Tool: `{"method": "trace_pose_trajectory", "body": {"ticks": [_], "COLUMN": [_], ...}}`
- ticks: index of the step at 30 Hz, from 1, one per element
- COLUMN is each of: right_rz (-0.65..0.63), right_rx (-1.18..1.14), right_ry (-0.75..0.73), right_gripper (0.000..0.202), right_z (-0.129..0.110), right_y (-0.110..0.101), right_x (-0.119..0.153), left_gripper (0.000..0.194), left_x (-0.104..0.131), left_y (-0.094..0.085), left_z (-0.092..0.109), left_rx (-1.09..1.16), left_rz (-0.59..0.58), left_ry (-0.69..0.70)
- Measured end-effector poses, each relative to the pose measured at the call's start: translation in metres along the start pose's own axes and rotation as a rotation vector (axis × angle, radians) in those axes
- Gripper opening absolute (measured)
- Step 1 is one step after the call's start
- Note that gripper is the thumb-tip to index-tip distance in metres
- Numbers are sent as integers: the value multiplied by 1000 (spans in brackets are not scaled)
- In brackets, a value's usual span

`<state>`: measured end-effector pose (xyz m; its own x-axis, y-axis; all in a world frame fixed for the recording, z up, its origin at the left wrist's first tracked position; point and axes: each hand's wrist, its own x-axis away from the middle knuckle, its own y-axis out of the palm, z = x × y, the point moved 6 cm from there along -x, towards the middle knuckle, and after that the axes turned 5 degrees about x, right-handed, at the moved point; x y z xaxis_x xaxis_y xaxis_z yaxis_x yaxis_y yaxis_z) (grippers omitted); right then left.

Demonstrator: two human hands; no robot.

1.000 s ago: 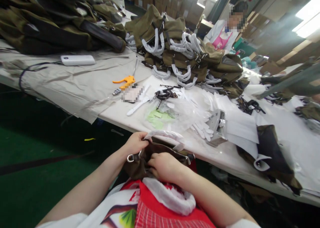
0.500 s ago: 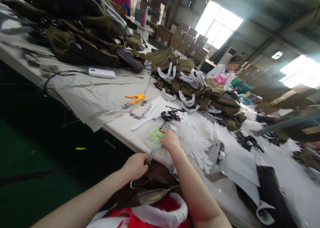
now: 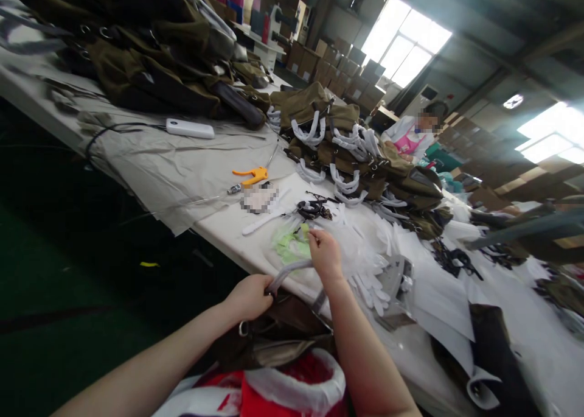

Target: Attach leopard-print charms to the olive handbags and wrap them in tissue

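Observation:
At the table's near edge, my left hand point(image 3: 250, 296) is closed around the base of a grey-wrapped handle point(image 3: 292, 269) on a brown bag point(image 3: 292, 322). The bag rests against my front, with its other handle point(image 3: 294, 389), wrapped in white, hanging over red cloth. My right hand point(image 3: 325, 256) pinches a small light green strip point(image 3: 304, 229) between thumb and fingertips. Just left of those fingers, a bunch of similar green pieces point(image 3: 288, 246) lies on clear plastic. What the green pieces are made of, I cannot tell.
An orange air blow gun point(image 3: 255, 175) and a white power bank point(image 3: 190, 128) lie on the white table point(image 3: 219, 237). Brown bags point(image 3: 347, 131) are piled behind. Black cords point(image 3: 312, 209), white strips and a grey metal device point(image 3: 396, 277) sit nearby. A person point(image 3: 410, 138) works beyond.
My right hand has lifted slightly right, away from the green bunch, with a green strip at its fingertips. The left hand keeps hold of the handle; the view has shifted slightly.

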<state>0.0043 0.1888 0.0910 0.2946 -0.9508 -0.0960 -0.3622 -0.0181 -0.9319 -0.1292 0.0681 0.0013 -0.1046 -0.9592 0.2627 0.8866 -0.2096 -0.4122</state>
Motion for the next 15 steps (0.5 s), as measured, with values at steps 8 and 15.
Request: {"method": "trace_pose_trajectory", "body": {"ticks": [8,15], "right_rz": [-49,-441], "right_rx": [-492,232], "right_ry": [-185,-405], "right_gripper": [19,21], "right_z": [-26,-35], "right_y": [-24,53], "right_x": [112,147], "left_gripper": [23,19], "left_x": [-7,2], "left_y": [-2,4], "left_z": [-9,21], "left_rx": [266,393], "left_rz": [-186,-279], "left_ry": [-56,-9]}}
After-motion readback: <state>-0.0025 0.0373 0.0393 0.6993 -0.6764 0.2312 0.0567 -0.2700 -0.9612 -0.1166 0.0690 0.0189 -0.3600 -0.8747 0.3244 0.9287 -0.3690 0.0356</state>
